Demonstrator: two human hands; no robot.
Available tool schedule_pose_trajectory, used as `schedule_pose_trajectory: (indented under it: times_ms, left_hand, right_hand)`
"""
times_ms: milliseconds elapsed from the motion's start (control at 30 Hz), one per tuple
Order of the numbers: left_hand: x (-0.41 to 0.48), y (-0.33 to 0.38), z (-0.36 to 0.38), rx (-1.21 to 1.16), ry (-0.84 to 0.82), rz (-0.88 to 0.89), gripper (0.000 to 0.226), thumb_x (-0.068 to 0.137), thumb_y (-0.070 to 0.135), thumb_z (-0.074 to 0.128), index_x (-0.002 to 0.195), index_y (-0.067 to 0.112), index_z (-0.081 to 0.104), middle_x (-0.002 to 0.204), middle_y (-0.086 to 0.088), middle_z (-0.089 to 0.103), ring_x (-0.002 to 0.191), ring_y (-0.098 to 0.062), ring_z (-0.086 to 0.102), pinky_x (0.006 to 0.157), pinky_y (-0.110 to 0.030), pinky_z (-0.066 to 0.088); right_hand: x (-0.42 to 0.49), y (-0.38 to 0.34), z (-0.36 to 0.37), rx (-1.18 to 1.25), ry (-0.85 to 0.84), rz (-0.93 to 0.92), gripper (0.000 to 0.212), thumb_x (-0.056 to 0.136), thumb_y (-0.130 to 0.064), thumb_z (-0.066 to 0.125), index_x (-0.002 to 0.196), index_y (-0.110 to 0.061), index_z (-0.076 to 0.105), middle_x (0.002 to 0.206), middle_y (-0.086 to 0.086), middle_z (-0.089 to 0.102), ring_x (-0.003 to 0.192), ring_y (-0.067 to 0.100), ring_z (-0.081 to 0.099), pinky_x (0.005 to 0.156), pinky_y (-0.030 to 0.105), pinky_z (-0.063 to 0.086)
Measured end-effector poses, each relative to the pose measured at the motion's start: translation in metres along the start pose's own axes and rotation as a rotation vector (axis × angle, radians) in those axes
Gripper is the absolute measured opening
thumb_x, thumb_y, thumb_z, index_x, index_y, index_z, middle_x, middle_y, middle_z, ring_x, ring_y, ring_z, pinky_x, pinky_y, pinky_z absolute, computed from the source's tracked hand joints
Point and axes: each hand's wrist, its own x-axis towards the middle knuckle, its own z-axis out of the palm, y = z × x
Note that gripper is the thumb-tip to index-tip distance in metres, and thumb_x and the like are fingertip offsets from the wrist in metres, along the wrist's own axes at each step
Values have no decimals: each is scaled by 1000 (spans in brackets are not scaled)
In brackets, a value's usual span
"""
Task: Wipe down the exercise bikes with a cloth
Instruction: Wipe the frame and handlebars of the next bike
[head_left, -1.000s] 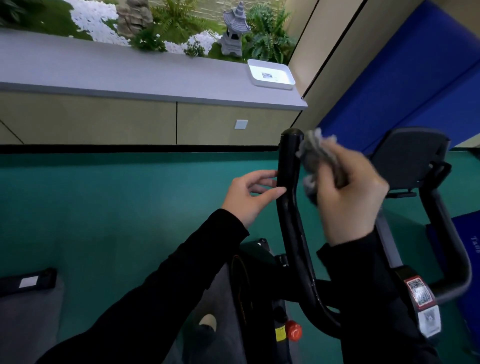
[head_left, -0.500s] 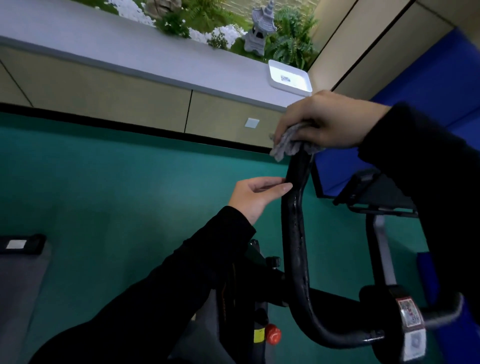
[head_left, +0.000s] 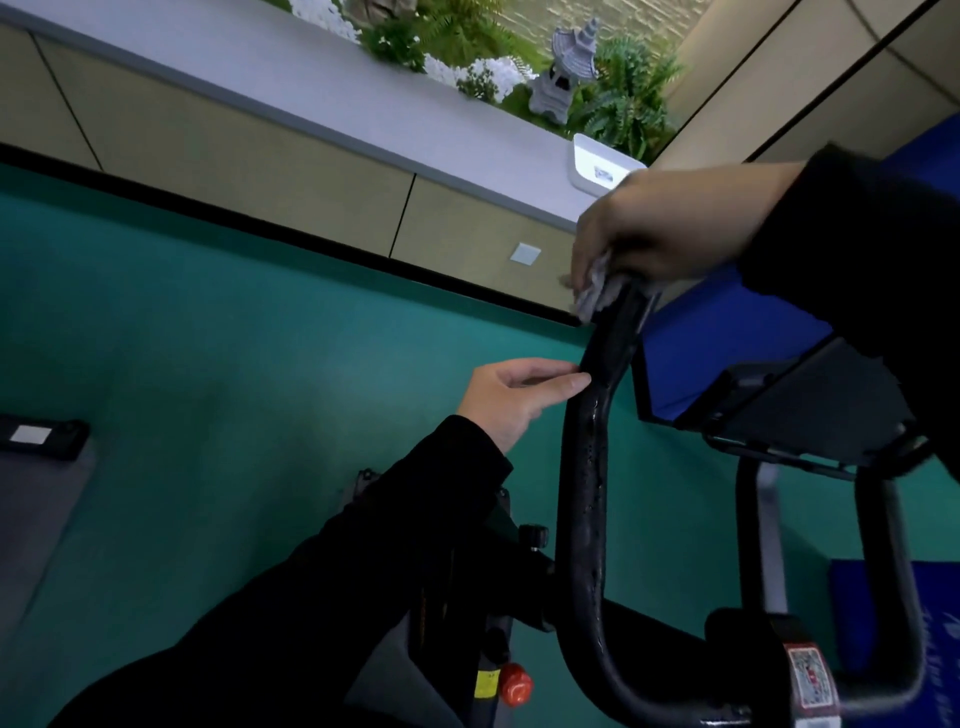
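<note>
1. The right hand (head_left: 670, 223) has carried the crumpled grey cloth (head_left: 596, 292) from beside the bar onto the top end of the black curved handlebar tube (head_left: 587, 493) of the exercise bike (head_left: 519, 597). Its grip is curled over the cloth, pressing it on the tip, and one fold hangs out on the left.
2. The left hand (head_left: 511, 397) has kept its place. Its grip is nearly straight, with fingers together and fingertips touching the tube's left side below the cloth, probably to steady it.
3. The tube below the cloth glistens with wet beads and streaks.
4. The wipe now seems to be at the bar's end cap. The dark console bracket (head_left: 810, 400) looks still to do.
5. The grey worktop (head_left: 260, 67) with its white tray (head_left: 592, 163) lies well behind.
</note>
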Motion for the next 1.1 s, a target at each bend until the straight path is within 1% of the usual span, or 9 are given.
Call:
schedule_pose_trajectory:
  times_ms: [133, 233, 433, 567, 667, 733, 900, 1033, 1100]
  left_hand:
    - [1, -2, 2, 6, 45, -3, 22, 76, 15, 75, 61, 31, 73, 69, 16, 70, 70, 2, 60, 62, -17, 41]
    - [2, -2, 2, 10, 42, -1, 21, 75, 15, 75, 62, 31, 74, 72, 14, 70, 75, -3, 60, 64, -19, 41]
    - [-2, 1, -1, 59, 26, 43, 11, 77, 14, 73, 77, 25, 71, 83, 2, 66, 86, -15, 56, 65, -19, 43]
    - [-5, 7, -4, 179, -23, 138, 10, 82, 9, 67, 83, 19, 70, 69, 13, 67, 68, 2, 60, 58, -6, 42]
    - [-6, 11, -5, 227, -32, 163, 12, 83, 6, 66, 87, 17, 69, 69, 12, 66, 62, 7, 59, 57, -5, 42]
    - [-6, 11, -5, 235, -31, 157, 11, 83, 7, 66, 86, 18, 69, 72, 6, 65, 61, 5, 59, 57, -7, 43]
    - [-1, 13, -9, 308, -48, 145, 17, 84, 11, 66, 76, 26, 69, 68, 4, 64, 69, -10, 57, 61, -19, 41]
    - [10, 22, -16, 363, -136, 152, 14, 84, 9, 65, 76, 20, 69, 60, 13, 65, 61, 2, 57, 58, -9, 42]
    - [17, 27, -19, 442, -202, 159, 13, 86, 9, 63, 77, 17, 68, 64, 11, 65, 60, 4, 57, 58, -7, 42]
  right_hand:
    - [-4, -16, 13, -8, -8, -86, 36, 78, 10, 55, 96, -15, 73, 101, 5, 70, 94, 25, 62, 82, 25, 44]
    - [-6, -22, 19, -41, -3, -98, 36, 77, 10, 54, 97, -13, 73, 103, 6, 68, 98, 28, 61, 87, 34, 46]
    - [-23, -10, 32, -9, 420, 158, 37, 79, 9, 51, 106, -8, 70, 106, 16, 64, 100, 35, 56, 87, 42, 44]
    - [-43, -24, 65, 106, 806, 383, 32, 83, 4, 51, 108, -5, 69, 103, 21, 60, 101, 39, 52, 84, 44, 41]
    - [-51, -41, 87, 169, 960, 482, 29, 85, -1, 52, 109, -5, 69, 103, 21, 55, 98, 36, 52, 79, 41, 43]
    - [-50, -54, 99, 234, 1006, 528, 26, 86, -4, 53, 107, -4, 68, 101, 19, 52, 93, 31, 52, 77, 33, 41]
    - [-38, -85, 125, 347, 1077, 677, 22, 86, -5, 60, 106, -4, 69, 97, 18, 54, 91, 29, 55, 79, 31, 42]
    - [-31, -103, 135, 428, 1123, 762, 24, 83, 0, 61, 105, -1, 69, 97, 18, 55, 90, 27, 57, 81, 27, 42]
    - [-28, -114, 138, 495, 1108, 819, 25, 80, 5, 61, 102, -1, 70, 96, 17, 56, 89, 27, 57, 81, 27, 44]
